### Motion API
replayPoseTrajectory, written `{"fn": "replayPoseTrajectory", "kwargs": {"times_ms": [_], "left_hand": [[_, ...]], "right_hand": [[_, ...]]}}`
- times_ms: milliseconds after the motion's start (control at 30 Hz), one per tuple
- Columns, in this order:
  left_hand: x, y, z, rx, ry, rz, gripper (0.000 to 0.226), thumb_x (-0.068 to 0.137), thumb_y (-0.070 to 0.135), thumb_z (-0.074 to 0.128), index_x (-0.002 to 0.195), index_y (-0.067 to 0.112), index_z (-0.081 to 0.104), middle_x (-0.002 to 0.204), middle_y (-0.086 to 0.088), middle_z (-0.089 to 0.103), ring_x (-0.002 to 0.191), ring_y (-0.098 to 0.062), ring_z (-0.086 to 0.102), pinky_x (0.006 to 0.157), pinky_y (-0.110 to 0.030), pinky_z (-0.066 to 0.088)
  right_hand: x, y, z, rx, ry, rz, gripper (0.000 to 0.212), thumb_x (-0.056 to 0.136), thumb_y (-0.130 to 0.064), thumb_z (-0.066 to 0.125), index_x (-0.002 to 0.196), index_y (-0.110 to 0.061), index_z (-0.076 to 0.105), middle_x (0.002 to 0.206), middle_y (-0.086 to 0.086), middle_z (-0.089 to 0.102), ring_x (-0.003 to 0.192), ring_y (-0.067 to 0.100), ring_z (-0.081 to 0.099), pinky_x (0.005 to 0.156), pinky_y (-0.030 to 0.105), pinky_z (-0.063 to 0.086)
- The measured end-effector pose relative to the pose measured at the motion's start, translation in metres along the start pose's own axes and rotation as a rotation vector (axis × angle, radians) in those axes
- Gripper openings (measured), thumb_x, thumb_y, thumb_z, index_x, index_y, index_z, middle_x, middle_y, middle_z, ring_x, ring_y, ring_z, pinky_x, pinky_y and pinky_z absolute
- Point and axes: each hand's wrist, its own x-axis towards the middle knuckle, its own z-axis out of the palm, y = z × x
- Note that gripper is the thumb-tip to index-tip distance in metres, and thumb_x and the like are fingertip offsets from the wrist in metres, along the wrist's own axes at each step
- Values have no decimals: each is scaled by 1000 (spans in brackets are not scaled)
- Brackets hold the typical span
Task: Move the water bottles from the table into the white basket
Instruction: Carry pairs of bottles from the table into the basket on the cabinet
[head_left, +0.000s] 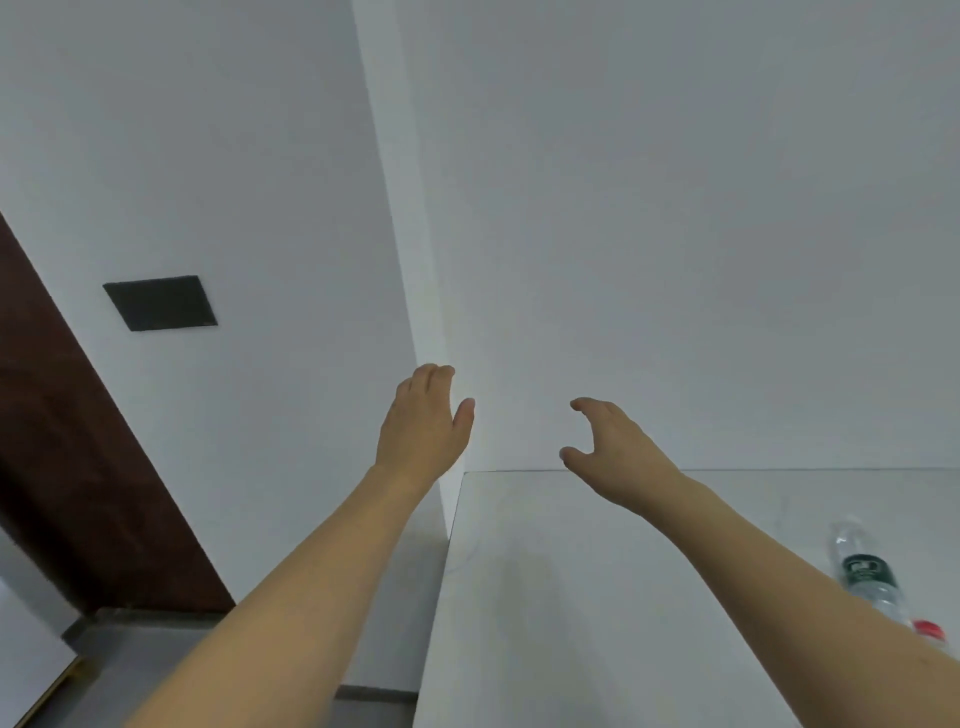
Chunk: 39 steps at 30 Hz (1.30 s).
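Water bottle (866, 574) is the only task thing we can see, but we take the scene by size. The white wall (675, 208) fills most of the view, meeting a second wall at a corner that runs down towards the hands. On the left wall we see a dark square panel (160, 302), and beside it a dark brown door (78, 467) that slants across the lower left.

The white tabletop (571, 597) takes up the lower right, its far edge against the wall and its left edge just beside the corner.

We see both forearms reaching up and forward, bare. The left hand (423, 421) is raised in front of the corner, left of the tabletop's edge, fingers straight and relaxed, holding nothing. The right hand (613, 441) hovers above the far left part of the tabletop, fingers and thumb loosely curved apart, also holding nothing.

The clear bottle lies on its side on the tabletop at the right, well apart from both hands, partly hidden behind the right forearm. It has a dark label and a red cap (930, 630) pointing towards us.
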Motion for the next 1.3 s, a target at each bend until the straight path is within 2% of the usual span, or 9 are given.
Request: {"fn": "replayPoseTrajectory", "kwargs": {"times_ms": [167,367,700,833,1000,1133,1233,1300], "left_hand": [[-16,101,55,-31,-89,-32,51,100,36,48,144,11,42,149,-5,41,133,-28,40,96,-39,45],[-6,174,96,-41,-142,-11,51,100,36,48,145,10,41,150,-5,40,133,-28,40,96,-39,45],[7,325,184,-99,-193,-71,52,100,33,49,145,10,41,151,-7,39,132,-31,40,97,-41,43],[8,396,230,-136,-216,-136,51,100,34,49,145,11,41,151,-7,39,131,-30,41,95,-39,42],[-7,469,298,-171,-388,-208,53,99,37,48,146,14,40,152,-5,38,130,-27,45,98,-39,42],[-8,491,352,-148,-559,-279,55,98,39,48,146,15,37,149,-7,40,124,-27,51,95,-38,44],[-2,499,398,-185,-664,-349,58,98,40,49,147,14,36,147,-10,43,125,-27,51,97,-37,44],[2,507,433,-197,-729,-380,59,96,40,51,147,13,36,144,-10,45,123,-27,53,96,-36,45]], "right_hand": [[-20,105,-65,26,-3,89,61,91,-27,55,146,-17,31,152,3,33,133,22,37,101,34,36],[-27,184,-100,70,-17,165,64,90,-26,55,146,-19,28,148,6,36,126,25,43,94,35,41],[-42,357,-181,57,-65,274,64,88,-26,57,146,-16,31,149,7,34,128,27,43,98,36,39],[-51,443,-213,48,-127,366,64,87,-26,56,146,-16,32,148,9,35,124,30,46,100,42,41],[-57,534,-217,29,-264,574,63,88,-28,53,144,-9,31,142,16,40,116,35,51,96,45,45],[-54,582,-195,51,-384,717,49,86,-25,51,129,-4,41,127,16,48,105,32,53,87,40,48],[-55,613,-175,-64,-469,757,27,82,-23,49,102,-6,54,102,12,61,84,27,60,69,30,47],[-58,635,-162,-274,-602,759,19,77,-20,46,84,-11,61,87,5,65,80,26,64,76,32,52]]}}
